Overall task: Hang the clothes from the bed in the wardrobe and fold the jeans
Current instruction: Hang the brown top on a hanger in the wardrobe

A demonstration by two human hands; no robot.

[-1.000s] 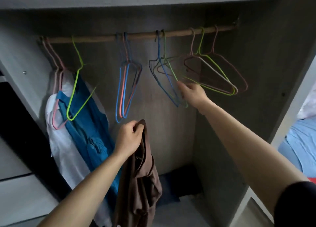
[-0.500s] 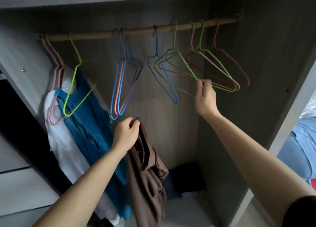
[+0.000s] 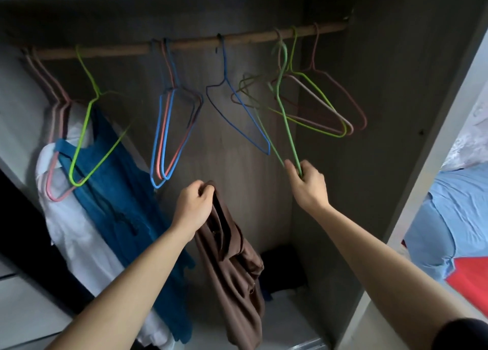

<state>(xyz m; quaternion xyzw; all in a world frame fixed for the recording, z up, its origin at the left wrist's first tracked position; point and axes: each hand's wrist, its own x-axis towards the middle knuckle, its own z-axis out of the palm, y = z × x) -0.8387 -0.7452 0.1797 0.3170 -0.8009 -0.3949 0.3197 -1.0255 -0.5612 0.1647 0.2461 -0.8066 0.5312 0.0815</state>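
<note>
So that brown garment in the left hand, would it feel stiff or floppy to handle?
Probably floppy: the brown garment droops in loose folds below the left hand gripping its top. Likely light, since one hand holds it up.

Dim wardrobe interior (image 3: 237,143), daylight from the right (wide-angle bowing, slight blur).

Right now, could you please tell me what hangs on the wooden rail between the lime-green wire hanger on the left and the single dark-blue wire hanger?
In the head view, a bunch of empty light-blue and pink wire hangers hangs there.
</note>
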